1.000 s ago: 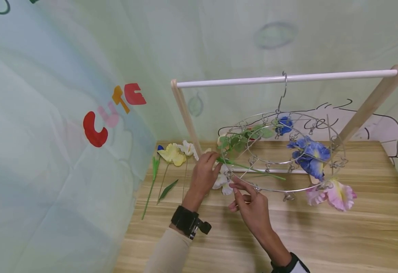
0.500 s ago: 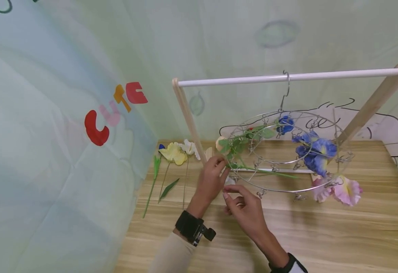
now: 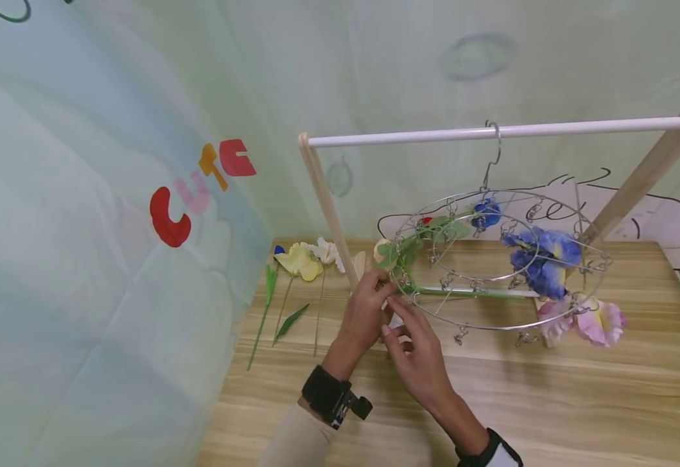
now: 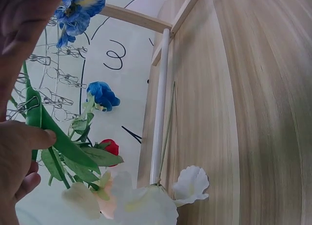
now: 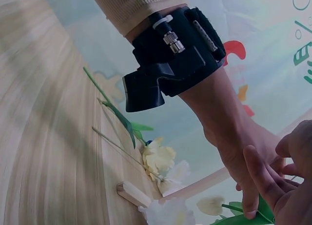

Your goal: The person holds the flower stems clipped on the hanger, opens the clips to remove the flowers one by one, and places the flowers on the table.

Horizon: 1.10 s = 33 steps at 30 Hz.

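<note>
My left hand [image 3: 365, 314] pinches the green stem and leaf of a cream tulip [image 4: 80, 200] at the left rim of a round wire clip hanger [image 3: 509, 329]. In the left wrist view its thumb presses the broad leaf [image 4: 66, 142], and a wire clip [image 4: 32, 103] overlaps that leaf. The tulip's stem [image 3: 491, 295] runs rightward beneath the hanger. My right hand [image 3: 421, 357] is close against the left, index finger stretched toward the rim and thumb apart from it. Blue irises [image 3: 546, 259], a pink iris [image 3: 593, 321], a blue flower [image 3: 487, 214] and a peach rose [image 3: 383, 253] hang from clips.
The hanger hooks over the white bar [image 3: 398, 138] of a wooden-legged stand. On the wood table [image 3: 550, 415] at left lie a yellow flower [image 3: 300, 261], a white flower [image 3: 325, 251] and a green-stemmed flower [image 3: 269, 285]. A white flower [image 4: 190, 186] lies near the stand's lower bar [image 4: 161, 108].
Both hands have shifted slightly right with the tulip, its stem swinging nearly level. The right index finger has moved up to the rim beside the left fingers, away from the thumb.
</note>
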Motion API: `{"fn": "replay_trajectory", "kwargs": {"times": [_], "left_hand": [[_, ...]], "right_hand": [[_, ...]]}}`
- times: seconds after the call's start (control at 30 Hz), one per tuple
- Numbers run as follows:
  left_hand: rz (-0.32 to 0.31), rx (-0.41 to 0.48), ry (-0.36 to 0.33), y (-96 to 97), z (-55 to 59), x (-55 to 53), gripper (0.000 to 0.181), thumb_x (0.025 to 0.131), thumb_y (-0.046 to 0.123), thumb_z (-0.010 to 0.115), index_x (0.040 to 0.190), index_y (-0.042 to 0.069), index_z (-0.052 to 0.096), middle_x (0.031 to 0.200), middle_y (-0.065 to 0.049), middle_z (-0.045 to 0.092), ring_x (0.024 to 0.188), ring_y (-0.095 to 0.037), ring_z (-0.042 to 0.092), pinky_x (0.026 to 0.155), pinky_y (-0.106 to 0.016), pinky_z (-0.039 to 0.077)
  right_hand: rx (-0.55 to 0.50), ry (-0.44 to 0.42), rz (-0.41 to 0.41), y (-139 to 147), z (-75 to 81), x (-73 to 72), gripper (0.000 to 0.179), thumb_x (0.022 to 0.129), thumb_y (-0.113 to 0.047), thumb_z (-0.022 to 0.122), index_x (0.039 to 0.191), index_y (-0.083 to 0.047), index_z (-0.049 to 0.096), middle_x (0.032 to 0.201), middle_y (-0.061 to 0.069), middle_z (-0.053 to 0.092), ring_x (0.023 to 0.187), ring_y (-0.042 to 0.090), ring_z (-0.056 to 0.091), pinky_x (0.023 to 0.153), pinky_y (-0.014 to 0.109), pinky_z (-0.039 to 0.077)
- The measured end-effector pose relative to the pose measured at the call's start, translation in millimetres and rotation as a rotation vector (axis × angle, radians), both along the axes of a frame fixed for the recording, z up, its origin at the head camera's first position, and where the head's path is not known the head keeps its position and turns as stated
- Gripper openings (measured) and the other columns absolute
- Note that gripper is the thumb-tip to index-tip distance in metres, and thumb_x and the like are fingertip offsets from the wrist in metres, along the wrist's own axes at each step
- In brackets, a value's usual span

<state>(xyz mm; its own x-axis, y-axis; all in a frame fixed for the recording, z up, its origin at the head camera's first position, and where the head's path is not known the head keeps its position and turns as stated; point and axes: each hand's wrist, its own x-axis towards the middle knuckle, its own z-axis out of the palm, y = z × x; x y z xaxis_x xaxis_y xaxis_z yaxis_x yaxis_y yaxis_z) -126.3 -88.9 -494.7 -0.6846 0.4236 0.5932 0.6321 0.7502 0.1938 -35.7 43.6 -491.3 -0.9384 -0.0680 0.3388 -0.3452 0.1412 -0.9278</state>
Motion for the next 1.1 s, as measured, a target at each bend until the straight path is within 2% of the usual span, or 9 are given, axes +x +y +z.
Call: {"fn": "replay_trajectory", "kwargs": {"times": [0.13, 0.37, 0.47, 0.63, 0.83, 1.1], "left_hand": [[0.001, -0.003, -0.015, -0.6, -0.6, 1.8, 0.027, 0.08, 0.004, 0.09, 0.105, 0.006, 0.08, 0.113, -0.008, 0.061, 0.103, -0.022, 0.062, 0.085, -0.03, 0.057], [-0.023, 0.036, -0.017, -2.6, -0.3, 4.7, 0.022, 0.089, 0.017, 0.088, 0.107, 0.009, 0.08, 0.104, -0.006, 0.059, 0.094, -0.02, 0.061, 0.08, -0.03, 0.056], [-0.024, 0.049, -0.014, -3.5, 0.3, 6.1, 0.019, 0.09, 0.018, 0.087, 0.106, 0.01, 0.08, 0.103, -0.006, 0.059, 0.091, -0.02, 0.06, 0.078, -0.03, 0.056], [-0.012, 0.051, -0.024, -4.9, 1.0, 8.5, 0.017, 0.091, 0.017, 0.087, 0.106, 0.01, 0.081, 0.103, -0.006, 0.057, 0.091, -0.019, 0.058, 0.077, -0.029, 0.055], [-0.008, 0.041, -0.032, -6.3, 1.7, 11.7, 0.019, 0.089, 0.018, 0.088, 0.106, 0.01, 0.082, 0.104, -0.006, 0.058, 0.092, -0.019, 0.058, 0.077, -0.029, 0.055], [-0.002, 0.021, -0.044, -6.8, 3.7, 16.6, 0.019, 0.089, 0.019, 0.088, 0.106, 0.011, 0.083, 0.105, -0.005, 0.057, 0.091, -0.018, 0.057, 0.076, -0.027, 0.053]], "right_hand": [[-0.002, 0.007, -0.013, -1, 0.0, -0.7, 0.057, 0.104, 0.0, 0.064, 0.159, -0.004, 0.047, 0.159, 0.024, 0.045, 0.09, 0.03, 0.075, 0.062, 0.034, 0.063], [-0.001, 0.044, -0.108, 1, -0.3, -2.0, 0.059, 0.103, 0.005, 0.062, 0.159, -0.004, 0.047, 0.155, 0.023, 0.049, 0.093, 0.028, 0.074, 0.061, 0.031, 0.063], [-0.016, 0.04, -0.123, 3, 0.6, -3.6, 0.058, 0.103, 0.006, 0.061, 0.159, -0.006, 0.047, 0.159, 0.021, 0.047, 0.094, 0.03, 0.075, 0.061, 0.029, 0.062], [-0.011, 0.035, -0.145, 4, 1.9, -5.6, 0.059, 0.103, 0.007, 0.062, 0.159, -0.006, 0.047, 0.157, 0.022, 0.049, 0.092, 0.03, 0.075, 0.062, 0.025, 0.061], [-0.013, 0.008, -0.152, 7, 3.8, -7.7, 0.062, 0.103, 0.007, 0.061, 0.161, -0.004, 0.042, 0.149, 0.024, 0.053, 0.09, 0.033, 0.076, 0.061, 0.03, 0.062], [-0.042, -0.054, -0.116, 11, 4.9, -13.7, 0.058, 0.107, 0.0, 0.058, 0.162, -0.005, 0.041, 0.15, 0.028, 0.048, 0.085, 0.029, 0.076, 0.056, 0.033, 0.062]]}}
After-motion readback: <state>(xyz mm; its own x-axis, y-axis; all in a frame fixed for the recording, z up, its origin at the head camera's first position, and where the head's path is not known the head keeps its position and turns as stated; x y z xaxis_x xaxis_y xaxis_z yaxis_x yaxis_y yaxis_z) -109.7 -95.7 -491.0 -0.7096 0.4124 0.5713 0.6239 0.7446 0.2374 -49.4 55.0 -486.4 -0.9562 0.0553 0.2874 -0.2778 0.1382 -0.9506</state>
